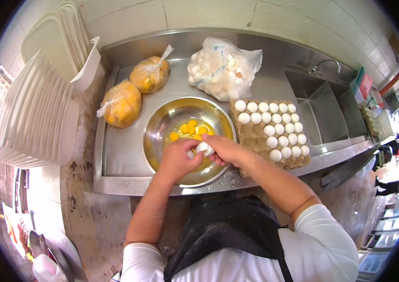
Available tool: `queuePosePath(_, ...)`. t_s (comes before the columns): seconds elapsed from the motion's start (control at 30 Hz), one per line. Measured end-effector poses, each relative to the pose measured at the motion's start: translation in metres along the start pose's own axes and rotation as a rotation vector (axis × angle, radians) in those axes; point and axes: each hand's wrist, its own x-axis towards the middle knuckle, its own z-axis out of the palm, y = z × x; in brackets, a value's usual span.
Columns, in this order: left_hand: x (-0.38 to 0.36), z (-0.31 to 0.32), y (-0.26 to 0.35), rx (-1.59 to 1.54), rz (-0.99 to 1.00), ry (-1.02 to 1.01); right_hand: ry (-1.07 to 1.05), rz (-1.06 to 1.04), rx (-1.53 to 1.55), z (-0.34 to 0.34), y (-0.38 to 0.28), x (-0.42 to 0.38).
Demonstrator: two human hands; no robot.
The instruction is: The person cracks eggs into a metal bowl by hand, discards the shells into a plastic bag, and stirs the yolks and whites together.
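Observation:
A wide metal bowl (154,134) rests on the steel counter, with several yolks (193,124) and clear egg white in it. Over the near part of the bowl, my left hand (179,157) and my right hand (223,149) meet around a white egg (205,149). The fingers of both hands are closed on its shell, which looks broken, though the fingers partly cover it. Right of the bowl lies a cardboard carton (252,137) with several rows of whole white eggs (282,129) and bare hollows at its left side.
Behind the bowl stands a clear plastic bag (223,68) of what look like eggshells. Two tied bags (122,104) of orange-yellow contents lie at the back left. Stacked white trays (35,117) fill the far left. A double sink (319,105) with a faucet (326,66) is at the right.

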Motion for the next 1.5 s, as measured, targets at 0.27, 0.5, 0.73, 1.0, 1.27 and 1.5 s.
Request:
queuePosePath(0.27,0.002,-0.005,-0.011,-0.187,-0.093,-0.034,-0.044,0.008,-0.119,-0.006,-0.019,-0.001)
queuePosePath(0.5,0.01,-0.023,0.0,0.079,0.09,-0.013,0.235,-0.372,-0.749,-0.005,-0.024,0.004)
queuePosePath(0.73,0.012,-0.026,0.001,0.019,0.089,0.008,0.299,-0.32,-0.904,-0.004,-0.046,-0.017)
queuePosePath(1.0,0.001,0.013,0.014,-0.219,-0.036,0.185,-0.098,-0.09,0.355,-0.046,-0.007,-0.015)
queuePosePath(1.27,-0.036,0.017,0.01,-0.541,-0.333,0.253,0.424,-0.348,0.643,-0.165,-0.061,0.044)
queuePosePath(1.5,-0.047,0.015,0.026,-0.68,-0.427,0.283,0.347,-0.39,0.818,-0.177,-0.101,0.076)
